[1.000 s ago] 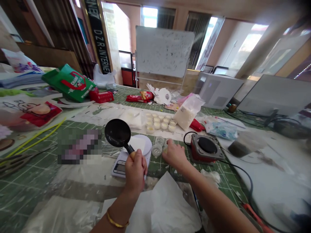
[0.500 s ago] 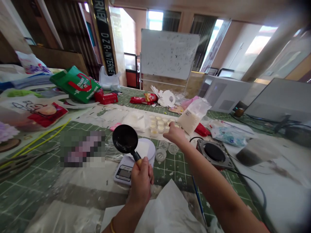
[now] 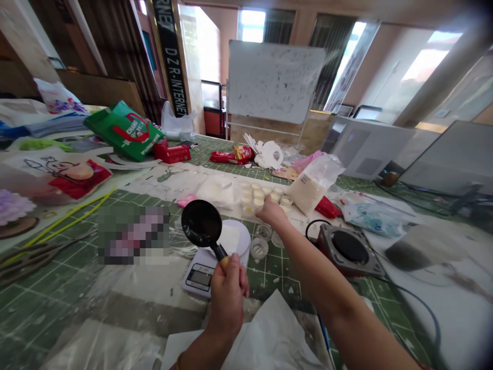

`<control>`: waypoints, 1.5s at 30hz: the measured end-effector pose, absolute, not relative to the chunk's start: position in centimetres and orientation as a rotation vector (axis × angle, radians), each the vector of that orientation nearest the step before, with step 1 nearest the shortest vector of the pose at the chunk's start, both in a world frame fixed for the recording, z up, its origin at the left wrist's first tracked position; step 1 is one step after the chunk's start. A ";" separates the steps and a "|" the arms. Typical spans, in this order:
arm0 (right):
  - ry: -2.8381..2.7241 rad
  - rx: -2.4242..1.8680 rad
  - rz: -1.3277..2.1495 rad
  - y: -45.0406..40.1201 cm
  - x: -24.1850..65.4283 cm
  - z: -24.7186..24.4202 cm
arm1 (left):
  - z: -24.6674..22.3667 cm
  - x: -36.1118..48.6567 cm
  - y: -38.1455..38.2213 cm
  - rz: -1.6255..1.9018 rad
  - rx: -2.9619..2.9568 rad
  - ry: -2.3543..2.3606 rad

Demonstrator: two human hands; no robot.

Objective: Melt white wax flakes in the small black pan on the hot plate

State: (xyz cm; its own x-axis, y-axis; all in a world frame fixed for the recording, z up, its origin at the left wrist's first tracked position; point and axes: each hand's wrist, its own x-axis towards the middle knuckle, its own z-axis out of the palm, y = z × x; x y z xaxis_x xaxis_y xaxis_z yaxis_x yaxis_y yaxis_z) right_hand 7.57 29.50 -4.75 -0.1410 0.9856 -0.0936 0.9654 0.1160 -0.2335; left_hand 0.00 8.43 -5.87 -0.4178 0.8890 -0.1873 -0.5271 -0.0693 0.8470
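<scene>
A small black pan (image 3: 202, 223) is held up by its wooden handle in my left hand (image 3: 230, 288), over the left part of a white kitchen scale (image 3: 199, 278). My right hand (image 3: 270, 211) reaches forward to the near side of several small cups with pale yellow contents (image 3: 257, 193). Its fingertips are partly hidden, and whether they touch or grip a cup is too small to tell. Clear cups (image 3: 259, 248) stand just below that hand, beside the scale. A bag of pale grains (image 3: 307, 190) leans to the right of the filled cups.
A hot plate (image 3: 348, 248) with a cable is at the right. White sheets (image 3: 275, 329) lie at the front. Scissors (image 3: 46, 253) and a green bag (image 3: 125, 131) are at the left. A bag of white material (image 3: 216, 191) lies behind the pan.
The view has shifted, so most things sit slightly further right. My right hand has moved slightly left and closer to the near filled cups. My left hand still holds the pan.
</scene>
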 end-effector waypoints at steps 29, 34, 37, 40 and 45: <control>-2.948 -0.976 0.161 17.1 9.0 -4.3 | -0.4 -5.5 6.0 1.304 0.737 1.217; -2.910 -0.944 0.106 17.0 10.2 -3.4 | -1.9 -6.6 5.7 1.088 0.795 1.354; -2.843 -1.086 0.013 17.0 11.3 -2.7 | -2.9 -6.7 6.1 1.031 0.781 1.374; -2.820 -1.135 -0.053 16.8 11.9 -2.7 | -3.4 -6.8 6.5 1.010 0.780 1.361; -2.857 -0.932 -0.082 15.8 10.7 -4.2 | -3.5 -7.8 6.8 0.989 0.826 1.364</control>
